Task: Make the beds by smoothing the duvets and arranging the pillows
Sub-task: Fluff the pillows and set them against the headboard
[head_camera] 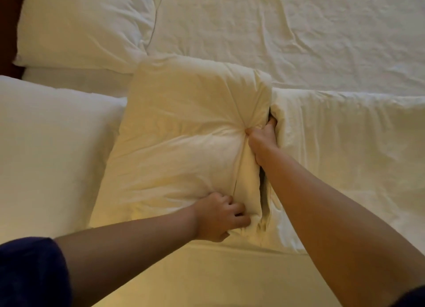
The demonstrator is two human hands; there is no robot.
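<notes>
The duvet [322, 42] fills the upper right of the frame, still creased. The pillow [184, 131] lies at centre, just beside two others at left. The right hand [262, 141] pinches its right edge, the left hand [218, 217] clamps its lower corner. Best to lift evenly with both grips and set it square against the neighbours.

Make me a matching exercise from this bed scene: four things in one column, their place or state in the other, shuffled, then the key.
1. left hand
2. right hand
3. plump white pillow in the middle
4. white pillow at the dark headboard

A. lies untouched, top left
B. grips the middle pillow's near corner
C. pinches the middle pillow's right edge
D. held by both hands

Pairs: 1-B, 2-C, 3-D, 4-A
</notes>
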